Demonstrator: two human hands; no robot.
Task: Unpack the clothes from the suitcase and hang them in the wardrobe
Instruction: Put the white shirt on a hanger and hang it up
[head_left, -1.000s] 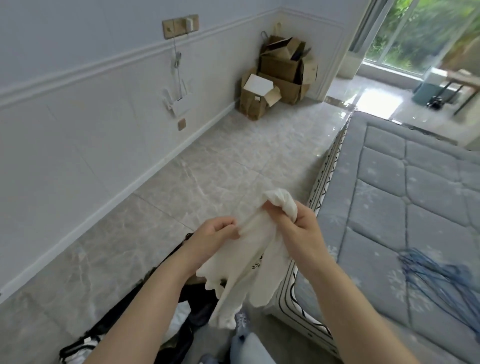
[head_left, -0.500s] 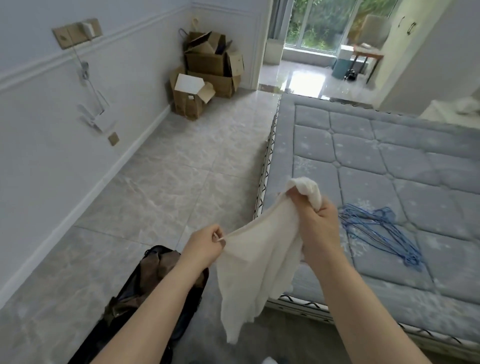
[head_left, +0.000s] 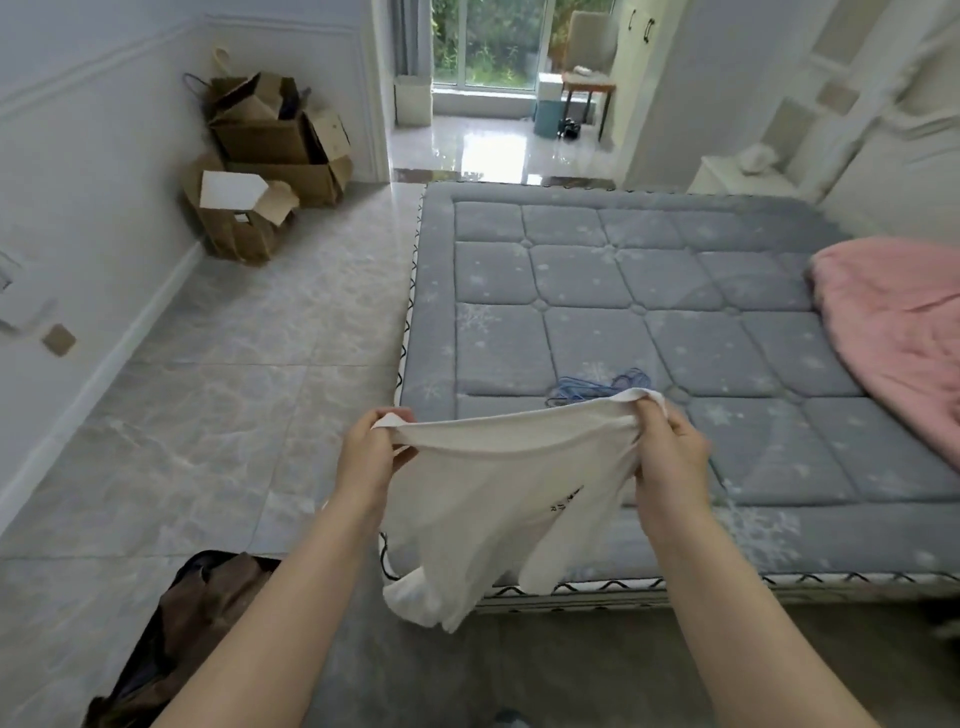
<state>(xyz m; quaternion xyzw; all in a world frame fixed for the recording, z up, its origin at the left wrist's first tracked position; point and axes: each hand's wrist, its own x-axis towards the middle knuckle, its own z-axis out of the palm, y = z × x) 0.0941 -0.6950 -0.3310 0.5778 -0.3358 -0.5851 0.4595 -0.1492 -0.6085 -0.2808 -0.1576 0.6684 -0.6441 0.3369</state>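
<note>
A white garment (head_left: 498, 493) with small black print hangs spread between both hands, over the near left corner of the bed. My left hand (head_left: 371, 452) pinches its left top edge. My right hand (head_left: 670, 452) grips the right top edge. Blue wire hangers (head_left: 597, 388) lie on the grey quilted mattress (head_left: 649, 291) just beyond the garment, partly hidden by it. The open dark suitcase (head_left: 182, 623) with brown clothing inside sits on the floor at the lower left, under my left forearm.
A pink blanket (head_left: 898, 332) lies on the mattress's right side. Stacked cardboard boxes (head_left: 265, 161) stand in the far left corner by the wall. Marble floor tiles (head_left: 249, 364) run between wall and bed. A doorway (head_left: 498, 104) leads to a bright room.
My hands have moved apart and stretched the bunched white garment out flat. The view has swung right, bringing more of the bed and the pink blanket into sight.
</note>
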